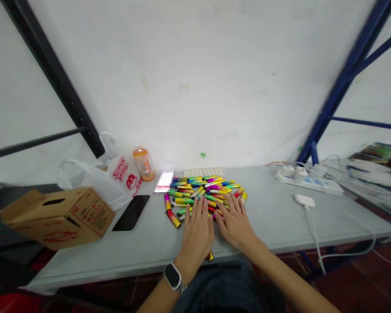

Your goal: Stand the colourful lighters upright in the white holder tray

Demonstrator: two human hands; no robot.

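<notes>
A heap of shiny multicoloured sticks (187, 191), which look like cigarette lighters, is spread across the middle of the grey table (267, 221). My left hand (198, 232), with a watch (172, 276) on its wrist, lies flat with its fingers stretched over the near edge of the heap. Just to its right, my right hand (235, 224) rests with fingers spread on the same pile. Neither hand grips anything that I can see; some sticks are hidden under the fingers. One stick (210, 256) lies by itself near the table's front edge, partly behind my left hand.
At the left are a cardboard box (57, 213), a plastic bag (125, 174), an orange-capped bottle (143, 164) and a black phone (131, 213). A pale ridged tray (204, 172) lies behind the heap. To the right are a power strip (309, 180), a white charger (305, 200) and loose cables.
</notes>
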